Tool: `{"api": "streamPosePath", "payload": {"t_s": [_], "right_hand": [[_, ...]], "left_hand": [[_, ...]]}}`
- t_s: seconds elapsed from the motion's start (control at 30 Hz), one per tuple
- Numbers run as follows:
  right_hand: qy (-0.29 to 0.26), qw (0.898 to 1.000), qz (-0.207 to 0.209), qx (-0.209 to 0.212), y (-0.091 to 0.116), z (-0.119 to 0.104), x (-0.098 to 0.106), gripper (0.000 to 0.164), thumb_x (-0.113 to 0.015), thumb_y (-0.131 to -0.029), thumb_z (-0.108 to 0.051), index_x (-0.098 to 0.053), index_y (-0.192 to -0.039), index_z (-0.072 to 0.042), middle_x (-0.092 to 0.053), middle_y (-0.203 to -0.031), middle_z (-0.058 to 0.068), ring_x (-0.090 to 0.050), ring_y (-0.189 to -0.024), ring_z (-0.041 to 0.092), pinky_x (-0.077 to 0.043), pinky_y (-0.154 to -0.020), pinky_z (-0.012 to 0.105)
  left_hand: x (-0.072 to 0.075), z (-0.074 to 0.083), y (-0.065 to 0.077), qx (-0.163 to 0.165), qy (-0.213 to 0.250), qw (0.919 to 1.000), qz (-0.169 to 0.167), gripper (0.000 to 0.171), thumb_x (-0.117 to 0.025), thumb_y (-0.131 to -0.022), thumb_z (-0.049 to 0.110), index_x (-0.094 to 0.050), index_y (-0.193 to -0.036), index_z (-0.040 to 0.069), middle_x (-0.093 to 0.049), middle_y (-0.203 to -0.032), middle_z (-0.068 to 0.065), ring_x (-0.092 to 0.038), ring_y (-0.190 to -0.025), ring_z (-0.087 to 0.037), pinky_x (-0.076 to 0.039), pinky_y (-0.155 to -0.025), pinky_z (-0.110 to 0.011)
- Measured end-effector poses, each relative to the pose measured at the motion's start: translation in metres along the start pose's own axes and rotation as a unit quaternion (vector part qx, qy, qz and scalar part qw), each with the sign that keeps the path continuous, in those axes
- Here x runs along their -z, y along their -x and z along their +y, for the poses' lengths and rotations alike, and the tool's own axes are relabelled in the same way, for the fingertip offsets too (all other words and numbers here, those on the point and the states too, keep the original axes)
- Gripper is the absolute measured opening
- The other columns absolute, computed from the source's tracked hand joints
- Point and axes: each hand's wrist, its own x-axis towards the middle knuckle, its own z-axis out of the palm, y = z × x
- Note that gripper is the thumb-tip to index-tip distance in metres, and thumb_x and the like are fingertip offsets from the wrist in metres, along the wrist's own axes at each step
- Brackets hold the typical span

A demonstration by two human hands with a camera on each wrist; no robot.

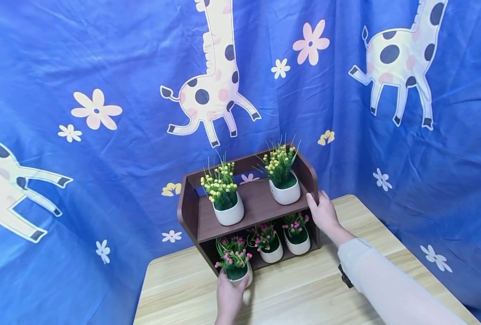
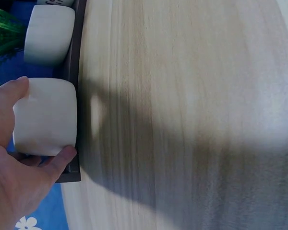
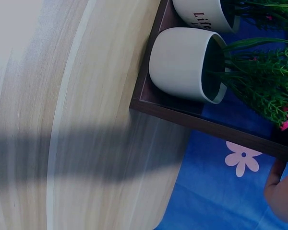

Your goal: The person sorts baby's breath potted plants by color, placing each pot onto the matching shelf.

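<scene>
My left hand [image 1: 229, 295] grips a white pot of pink artificial flowers [image 2: 47, 117] at the lower left of a dark brown two-tier shelf [image 1: 256, 198]. In the left wrist view, thumb and fingers lie on opposite sides of the pot, which is at the shelf's front edge. My right hand [image 1: 325, 212] holds the shelf's right side panel, thumb at its front edge; most of this hand is out of frame in the right wrist view. Beside the gripped pot, on the lower tier, stand a middle pink-flowered pot [image 1: 272, 255] and a right pink-flowered pot [image 3: 177, 64].
Two white pots with yellow flowers, one left [image 1: 229, 214] and one right [image 1: 286, 195], stand on the upper tier. The shelf sits on a light wooden table [image 1: 305, 289]. Behind hangs a blue curtain [image 1: 135, 58] printed with giraffes and flowers.
</scene>
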Motion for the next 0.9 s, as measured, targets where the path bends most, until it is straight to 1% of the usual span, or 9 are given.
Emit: {"api": "streamPosePath", "payload": {"t_s": [0.23,0.33,0.7,0.9], "right_hand": [[-0.004,1.0,0.006,0.013,-0.001,0.001,0.0,0.03,-0.053,-0.103,-0.04,-0.063,-0.106,-0.011,-0.061,-0.108,0.014,-0.06,-0.109,0.038,-0.047,-0.096,0.054],[-0.005,1.0,0.004,0.012,0.0,0.001,0.001,0.03,-0.053,-0.102,-0.041,-0.063,-0.106,-0.012,-0.061,-0.109,0.013,-0.059,-0.11,0.037,-0.047,-0.097,0.054],[-0.004,1.0,0.004,0.012,0.0,0.001,0.001,0.031,-0.053,-0.102,-0.041,-0.062,-0.105,-0.012,-0.061,-0.108,0.014,-0.059,-0.108,0.037,-0.048,-0.096,0.054],[-0.005,1.0,0.003,0.009,0.002,0.001,0.0,0.03,-0.053,-0.102,-0.041,-0.062,-0.104,-0.012,-0.06,-0.106,0.014,-0.058,-0.106,0.037,-0.048,-0.095,0.054]], "left_hand": [[-0.001,0.002,-0.004,-0.005,-0.002,1.0,0.005,0.097,-0.087,-0.076,0.033,-0.036,-0.145,-0.014,-0.048,-0.143,-0.036,-0.051,-0.13,-0.049,-0.042,-0.11,-0.059],[-0.001,0.002,-0.006,-0.008,-0.003,1.0,0.003,0.097,-0.087,-0.076,0.031,-0.037,-0.145,-0.014,-0.048,-0.142,-0.036,-0.051,-0.13,-0.05,-0.042,-0.11,-0.06],[0.0,0.006,-0.01,-0.007,0.003,1.0,-0.003,0.097,-0.087,-0.076,0.031,-0.035,-0.146,-0.013,-0.049,-0.142,-0.036,-0.053,-0.128,-0.049,-0.044,-0.108,-0.06],[0.0,0.005,-0.013,-0.008,0.0,0.9999,-0.009,0.097,-0.086,-0.077,0.03,-0.034,-0.146,-0.015,-0.047,-0.143,-0.037,-0.052,-0.129,-0.051,-0.043,-0.109,-0.06]]}}
